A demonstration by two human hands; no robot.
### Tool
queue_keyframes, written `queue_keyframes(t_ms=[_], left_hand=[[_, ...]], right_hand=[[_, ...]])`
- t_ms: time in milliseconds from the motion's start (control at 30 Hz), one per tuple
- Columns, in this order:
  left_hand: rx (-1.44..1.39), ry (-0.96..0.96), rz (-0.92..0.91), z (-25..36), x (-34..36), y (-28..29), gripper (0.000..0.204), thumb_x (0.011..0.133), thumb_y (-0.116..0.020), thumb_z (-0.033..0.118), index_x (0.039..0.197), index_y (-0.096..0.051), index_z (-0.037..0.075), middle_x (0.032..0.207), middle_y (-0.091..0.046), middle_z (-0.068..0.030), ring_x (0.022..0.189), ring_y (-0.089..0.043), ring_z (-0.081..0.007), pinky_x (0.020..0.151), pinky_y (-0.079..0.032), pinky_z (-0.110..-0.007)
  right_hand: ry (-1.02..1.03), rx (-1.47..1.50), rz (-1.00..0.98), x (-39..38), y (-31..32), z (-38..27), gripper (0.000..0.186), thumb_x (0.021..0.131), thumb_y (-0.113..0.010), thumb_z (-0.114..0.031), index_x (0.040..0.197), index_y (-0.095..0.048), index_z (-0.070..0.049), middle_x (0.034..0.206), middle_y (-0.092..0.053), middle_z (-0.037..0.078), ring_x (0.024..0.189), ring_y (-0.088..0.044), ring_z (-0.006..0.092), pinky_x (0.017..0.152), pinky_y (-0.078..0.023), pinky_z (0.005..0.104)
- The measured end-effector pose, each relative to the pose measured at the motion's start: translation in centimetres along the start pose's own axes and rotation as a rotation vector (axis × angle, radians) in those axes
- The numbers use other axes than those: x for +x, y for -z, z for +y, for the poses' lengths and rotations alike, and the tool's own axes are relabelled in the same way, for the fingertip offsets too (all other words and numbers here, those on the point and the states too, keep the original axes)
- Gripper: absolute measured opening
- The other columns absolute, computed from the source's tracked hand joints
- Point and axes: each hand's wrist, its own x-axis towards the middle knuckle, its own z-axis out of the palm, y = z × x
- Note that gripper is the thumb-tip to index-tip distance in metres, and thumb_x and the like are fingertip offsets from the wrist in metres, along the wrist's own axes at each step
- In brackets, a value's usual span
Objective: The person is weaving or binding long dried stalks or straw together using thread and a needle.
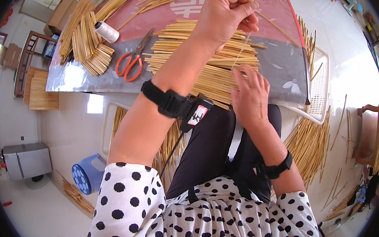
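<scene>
My left hand [228, 20] is raised above the table, thumb and fingers pinched on a thin white thread [241, 51]. The thread slants down to the row of straw-coloured stalks [201, 77], which lie side by side at the table's near edge. My right hand [252, 96] rests over the right end of these stalks, fingers apart, its index fingertip close to the thread's lower end. Left of the stalks lie scissors [134, 58] with orange-red handles. A white thread spool [107, 32] lies beyond them, against bundled stalks [88, 39]. A single stalk [279, 28] passes behind my left fingertips.
The table [282, 70] has a red and grey patterned cover. White plastic baskets [320, 84] with stalks stand at its right and below its front edge. A blue stool [88, 175] is on the floor at left. Loose stalks [310, 141] lie on the right.
</scene>
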Motion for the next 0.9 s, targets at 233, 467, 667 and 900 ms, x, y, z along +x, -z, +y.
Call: queue_keyframes(t_ms=[233, 467, 667, 900], left_hand=[[0.185, 0.046, -0.162, 4.1, -3.2, 0.8, 0.016, 0.100, -0.064, 0.018, 0.095, -0.065, 0.003, 0.081, -0.069, -0.0068, 0.069, -0.070, -0.0148, 0.063, -0.058, -0.026], [-0.077, 0.211, -0.205, 4.0, -8.8, 6.4, 0.018, 0.102, -0.060, 0.023, 0.106, -0.062, 0.006, 0.082, -0.069, -0.0068, 0.070, -0.070, -0.0150, 0.064, -0.058, -0.024], [-0.148, 0.333, 0.149, 1.7, -10.3, 7.3, 0.016, 0.103, -0.060, 0.024, 0.106, -0.061, 0.009, 0.094, -0.072, -0.0101, 0.071, -0.072, -0.0143, 0.058, -0.056, -0.021], [-0.281, 0.300, 0.165, 1.1, -11.6, 8.0, 0.014, 0.104, -0.057, 0.021, 0.107, -0.060, 0.007, 0.112, -0.070, -0.0139, 0.070, -0.071, -0.0139, 0.062, -0.059, -0.022]], right_hand=[[-0.148, 0.099, 0.297, 2.1, 1.5, 4.2, 0.039, 0.082, -0.069, -0.004, 0.121, -0.063, -0.007, 0.120, -0.061, 0.011, 0.112, -0.057, 0.0341, 0.097, -0.046, 0.0430], [-0.161, 0.110, 0.192, 5.2, 2.3, 6.7, 0.034, 0.087, -0.066, -0.009, 0.121, -0.065, -0.006, 0.121, -0.065, 0.013, 0.115, -0.057, 0.0350, 0.098, -0.048, 0.0431], [-0.093, 0.155, 0.096, 7.1, 2.0, 4.9, 0.033, 0.087, -0.067, -0.009, 0.119, -0.066, -0.006, 0.119, -0.066, 0.012, 0.114, -0.057, 0.0346, 0.098, -0.048, 0.0426], [0.028, 0.280, 0.104, 7.4, 2.4, 1.6, 0.027, 0.085, -0.070, -0.008, 0.112, -0.069, -0.006, 0.110, -0.069, 0.012, 0.108, -0.060, 0.0338, 0.092, -0.051, 0.0427]])
